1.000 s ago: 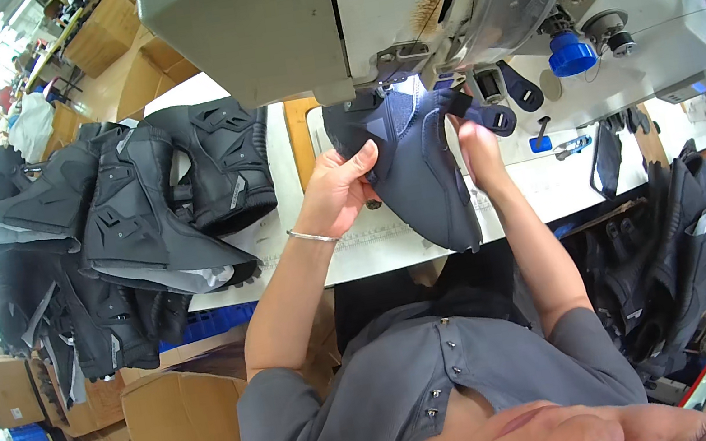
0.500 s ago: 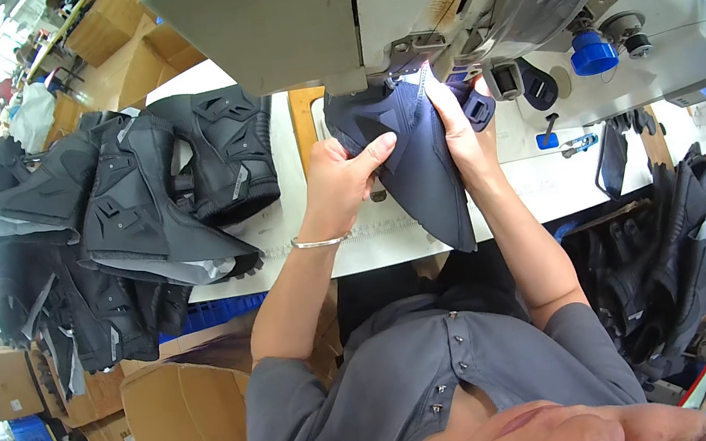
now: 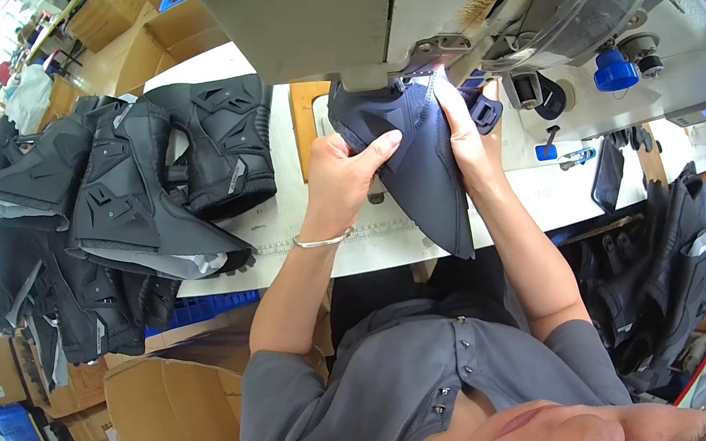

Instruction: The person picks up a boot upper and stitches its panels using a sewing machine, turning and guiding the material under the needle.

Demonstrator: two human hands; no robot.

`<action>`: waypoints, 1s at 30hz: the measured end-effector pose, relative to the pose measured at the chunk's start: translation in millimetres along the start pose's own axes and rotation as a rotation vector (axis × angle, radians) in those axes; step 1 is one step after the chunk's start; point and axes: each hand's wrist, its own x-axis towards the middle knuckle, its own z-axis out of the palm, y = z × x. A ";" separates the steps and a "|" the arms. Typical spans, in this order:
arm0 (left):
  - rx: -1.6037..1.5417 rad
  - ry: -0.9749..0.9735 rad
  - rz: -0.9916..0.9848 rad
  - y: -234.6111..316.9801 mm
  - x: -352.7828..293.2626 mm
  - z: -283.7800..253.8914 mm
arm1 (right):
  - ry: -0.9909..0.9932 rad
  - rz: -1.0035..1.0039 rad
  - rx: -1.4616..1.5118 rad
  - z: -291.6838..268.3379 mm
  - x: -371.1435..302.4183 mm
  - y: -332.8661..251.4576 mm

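Note:
A black boot upper [image 3: 424, 190] lies under the head of a grey sewing machine [image 3: 322, 15], its pointed end hanging over the table's near edge. With its thumb on the upper's face and its fingers curled under the left edge, my left hand [image 3: 347, 171] grips it. My right hand [image 3: 471, 141] holds the right edge close to the lit sewing area, fingers partly hidden behind the material. Just right of that hand sticks out a dark strap buckle [image 3: 486, 114]. The needle itself is too small to make out.
Black boots [image 3: 128, 181] are piled on the left of the white table [image 3: 331, 256]. More boots [image 3: 653, 276] stand below at the right. A phone-like dark slab [image 3: 608, 175] lies on the right side. An open cardboard box [image 3: 179, 429] stands at lower left.
The view has shifted slightly, so the machine appears farther right. Both hands keep their hold on the boot upper, which has barely moved.

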 end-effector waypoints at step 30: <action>-0.510 -0.273 -0.360 -1.2 28.7 -19.6 | -0.184 0.261 0.049 -30.4 53.1 73.7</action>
